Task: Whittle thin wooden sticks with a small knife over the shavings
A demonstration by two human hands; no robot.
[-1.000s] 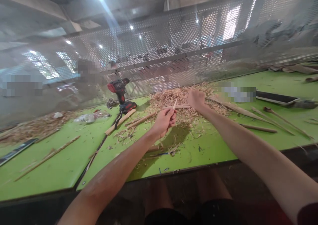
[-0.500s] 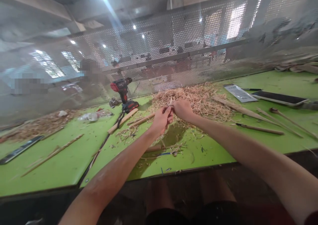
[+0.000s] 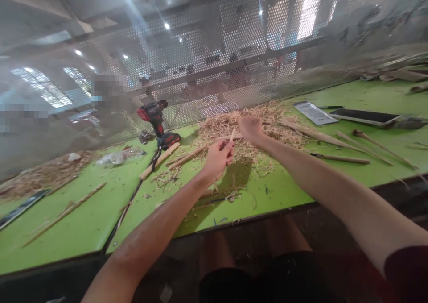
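Observation:
My left hand (image 3: 217, 158) is closed, pinching a short pale wooden stick (image 3: 233, 134) whose pointed end angles upward from the fingertips. Slightly beyond and to the right, my right hand (image 3: 251, 129) is curled into a fist over the shavings. Something thin and dark shows at its right side, but its kind is hidden by the fingers. A heap of curled wood shavings (image 3: 287, 135) spreads behind and around both hands. A longer wooden stick (image 3: 189, 156) lies left of the heap, near my left hand.
A cordless drill (image 3: 155, 124) stands at the back left by a perforated metal screen (image 3: 214, 75). On the right of the green table (image 3: 277, 196) lie a phone (image 3: 366, 116), a clear packet (image 3: 314, 112), a dark-tipped wooden-handled tool (image 3: 341, 159) and several wooden strips. A plastic bag (image 3: 120, 156) lies left.
My right hand has separated from my left, moving up and to the right, so more of the pale stick shows. The whole view has shifted slightly.

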